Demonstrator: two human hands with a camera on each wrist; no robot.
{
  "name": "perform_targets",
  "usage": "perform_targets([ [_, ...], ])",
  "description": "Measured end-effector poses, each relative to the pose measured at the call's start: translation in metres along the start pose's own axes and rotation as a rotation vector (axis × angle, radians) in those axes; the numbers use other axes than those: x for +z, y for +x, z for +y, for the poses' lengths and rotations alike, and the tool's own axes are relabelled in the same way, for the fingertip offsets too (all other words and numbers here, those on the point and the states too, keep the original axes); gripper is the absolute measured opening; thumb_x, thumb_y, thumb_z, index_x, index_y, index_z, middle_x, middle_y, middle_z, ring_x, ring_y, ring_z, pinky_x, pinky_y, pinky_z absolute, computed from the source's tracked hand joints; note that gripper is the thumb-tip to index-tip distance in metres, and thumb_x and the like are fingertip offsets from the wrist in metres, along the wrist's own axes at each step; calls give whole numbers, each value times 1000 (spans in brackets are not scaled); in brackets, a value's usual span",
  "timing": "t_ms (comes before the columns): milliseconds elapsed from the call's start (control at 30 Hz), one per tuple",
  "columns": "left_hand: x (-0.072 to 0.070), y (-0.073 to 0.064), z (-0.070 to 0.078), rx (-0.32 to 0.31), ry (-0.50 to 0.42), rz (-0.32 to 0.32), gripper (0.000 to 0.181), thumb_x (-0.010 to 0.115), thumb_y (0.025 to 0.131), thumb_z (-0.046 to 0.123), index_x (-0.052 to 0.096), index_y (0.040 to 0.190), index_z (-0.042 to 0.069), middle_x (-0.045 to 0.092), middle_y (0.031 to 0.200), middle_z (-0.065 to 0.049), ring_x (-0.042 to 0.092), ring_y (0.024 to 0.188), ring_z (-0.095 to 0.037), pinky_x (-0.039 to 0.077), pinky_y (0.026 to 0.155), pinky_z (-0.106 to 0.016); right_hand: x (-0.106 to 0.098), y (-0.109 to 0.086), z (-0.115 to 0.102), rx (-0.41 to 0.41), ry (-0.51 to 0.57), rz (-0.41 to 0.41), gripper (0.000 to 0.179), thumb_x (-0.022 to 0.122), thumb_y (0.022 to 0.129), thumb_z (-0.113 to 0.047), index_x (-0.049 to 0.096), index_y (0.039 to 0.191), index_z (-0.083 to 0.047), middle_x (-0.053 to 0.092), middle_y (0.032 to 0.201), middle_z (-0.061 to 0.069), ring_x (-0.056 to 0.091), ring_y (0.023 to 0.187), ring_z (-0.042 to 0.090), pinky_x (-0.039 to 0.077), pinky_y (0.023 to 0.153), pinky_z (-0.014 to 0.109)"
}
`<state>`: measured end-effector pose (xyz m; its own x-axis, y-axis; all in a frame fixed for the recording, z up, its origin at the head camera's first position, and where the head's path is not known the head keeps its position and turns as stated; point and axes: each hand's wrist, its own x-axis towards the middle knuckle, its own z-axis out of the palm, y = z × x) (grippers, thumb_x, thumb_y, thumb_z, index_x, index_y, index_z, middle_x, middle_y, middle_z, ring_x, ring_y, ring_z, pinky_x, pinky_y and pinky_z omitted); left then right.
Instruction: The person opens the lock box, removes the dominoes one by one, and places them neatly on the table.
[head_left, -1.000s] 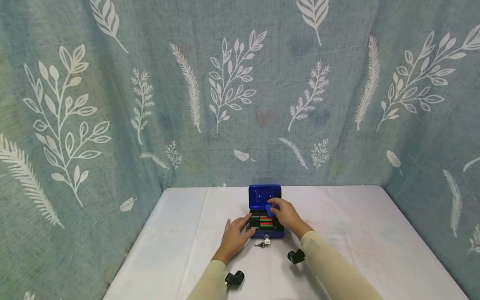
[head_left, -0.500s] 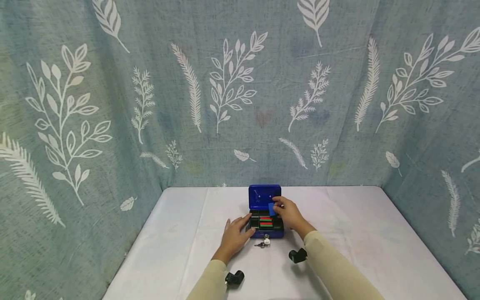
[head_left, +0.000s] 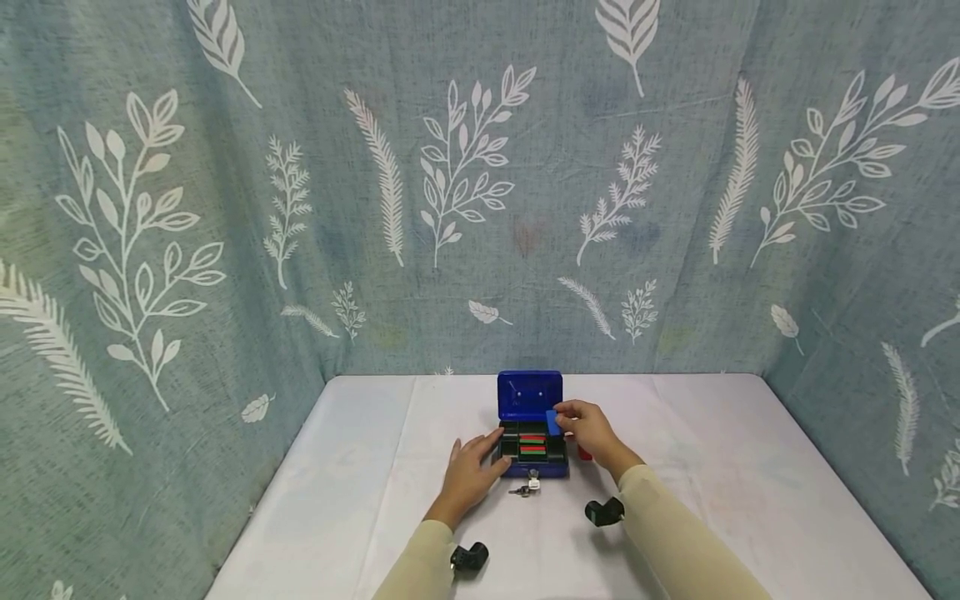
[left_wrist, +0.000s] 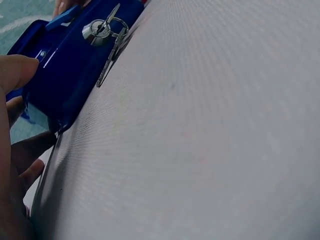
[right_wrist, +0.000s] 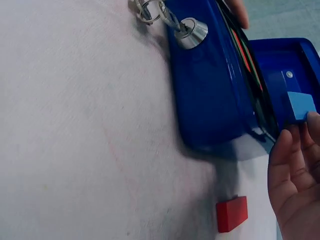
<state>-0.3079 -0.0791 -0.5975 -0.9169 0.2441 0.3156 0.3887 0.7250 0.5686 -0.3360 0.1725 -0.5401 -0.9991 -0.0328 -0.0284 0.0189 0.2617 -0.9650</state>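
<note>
A small blue cash box stands with its lid raised at the back of the white table. Its black tray has compartments; red and green pieces lie in the middle ones. Keys hang from the lock on its front. My left hand rests on the left rim, fingers extended and thumb over the front corner. Between thumb and fingers, my right hand pinches a blue block over the tray's back right, in front of the lid.
A red block lies on the table just right of the box, partly behind my right hand in the head view. Black wrist cameras hang from both sleeves. A leaf-patterned curtain rises behind the table.
My right hand has moved to the right with the blue block, from the tray's middle to its back right corner. The red block has come into sight. My left hand has stayed put.
</note>
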Motion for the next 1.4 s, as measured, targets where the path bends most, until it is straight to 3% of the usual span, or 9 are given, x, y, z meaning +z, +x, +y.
perform_targets([
  [200, -1, 2, -1, 2, -3, 0, 59, 61, 89, 49, 54, 141, 25, 60, 133, -2, 49, 127, -28, 12, 115, -58, -4, 0, 4, 44, 34, -7, 25, 59, 96, -4, 64, 120, 0, 64, 106, 14, 63, 98, 31, 58, 76, 37],
  [533, -1, 1, -5, -9, 4, 7, 59, 62, 88, 50, 54, 142, 26, 60, 133, -1, 50, 127, -28, 12, 114, -58, -6, 1, 8, 34, 96, -3, 24, 58, 95, 0, 63, 118, 5, 63, 102, 16, 63, 86, 27, 58, 74, 41],
  [867, -1, 1, -2, 2, -24, 4, 58, 62, 89, 48, 54, 141, 25, 60, 133, -2, 50, 127, -27, 12, 115, -57, -19, -4, 11, 55, 165, 11, 26, 58, 95, 0, 61, 120, 8, 62, 103, 17, 63, 88, 28, 58, 76, 42],
  [1167, -1, 0, -1, -3, -17, 3, 58, 62, 88, 48, 54, 141, 26, 60, 132, -2, 50, 127, -27, 12, 115, -57, -32, -7, 21, 77, 91, 28, 27, 58, 95, -2, 60, 120, 8, 63, 99, 16, 62, 80, 21, 58, 68, 34],
  [1400, -2, 0, -1, 8, -18, 12, 58, 62, 88, 49, 54, 141, 25, 60, 132, -2, 50, 127, -29, 13, 114, -59, -40, -7, 26, 87, 99, 32, 26, 58, 95, -1, 60, 120, 7, 63, 98, 15, 60, 80, 22, 57, 68, 32],
])
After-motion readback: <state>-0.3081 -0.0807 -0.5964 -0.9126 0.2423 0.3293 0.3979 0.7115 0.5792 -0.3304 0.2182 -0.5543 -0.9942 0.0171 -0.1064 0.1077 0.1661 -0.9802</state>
